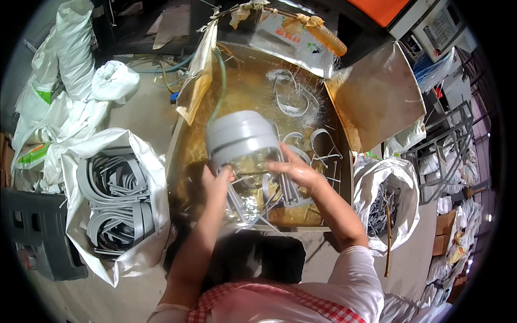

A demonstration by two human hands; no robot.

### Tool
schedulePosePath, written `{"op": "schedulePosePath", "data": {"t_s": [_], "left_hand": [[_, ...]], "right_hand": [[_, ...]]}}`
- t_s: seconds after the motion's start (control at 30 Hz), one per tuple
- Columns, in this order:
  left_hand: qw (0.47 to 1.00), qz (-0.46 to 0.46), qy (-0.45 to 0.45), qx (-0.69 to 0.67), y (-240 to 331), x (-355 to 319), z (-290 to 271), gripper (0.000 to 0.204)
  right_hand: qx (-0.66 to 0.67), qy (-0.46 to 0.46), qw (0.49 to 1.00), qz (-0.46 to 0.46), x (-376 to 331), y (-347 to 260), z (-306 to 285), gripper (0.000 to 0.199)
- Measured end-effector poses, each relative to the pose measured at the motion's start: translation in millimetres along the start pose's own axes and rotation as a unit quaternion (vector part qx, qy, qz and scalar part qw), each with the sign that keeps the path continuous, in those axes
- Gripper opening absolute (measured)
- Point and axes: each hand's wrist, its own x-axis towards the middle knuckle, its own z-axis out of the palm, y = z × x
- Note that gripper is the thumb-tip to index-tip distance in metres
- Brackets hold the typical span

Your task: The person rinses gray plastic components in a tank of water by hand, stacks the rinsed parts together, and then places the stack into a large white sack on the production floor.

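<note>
"How far along does it look?"

"Partway, I'd judge. One bundle of gray bands [242, 132] is gathered up in the middle of the frame. At lower left, a white sack [161, 188] already holds many bent bands [118, 188]."

"And what's left?"

"Loose bands [321, 132] lie in the tub [247, 70] right of centre, beyond the bundle, and a looped one [293, 114] sits farther up, where water splashes. Those look ungathered to me."

"Where's the bundle relative to the hands?"

"Between them, its rounded top rising above both and its ends pointing toward the bottom of the frame, over the tub."

"How is each hand set?"

"The left hand [216, 180] is curled round the bundle's lower left side, thumb up. The right hand [296, 168] holds the right side, fingers reaching across it. I can't tell how tightly either one grips."
</note>
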Motion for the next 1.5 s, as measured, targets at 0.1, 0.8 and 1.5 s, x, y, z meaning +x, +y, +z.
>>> {"op": "schedulePosePath", "data": {"t_s": [0.1, 0.8, 1.5], "left_hand": [[0.992, -0.108, -0.009, -0.067, 14.3, -10.0, 3.0, 0.019], [0.988, -0.092, 0.118, -0.023, 24.8, 22.3, -20.5, 0.03], [0.923, 0.253, -0.025, 0.29, 12.0, -57.5, 34.1, 0.074]], "right_hand": [[0.269, -0.13, 0.954, 0.032, -2.9, -5.5, -10.3, 0.088], [-0.376, -0.032, 0.924, 0.068, 13.5, 66.7, 1.8, 0.03], [-0.129, 0.391, 0.91, -0.051, -222.6, 80.8, -113.0, 0.084]]}}
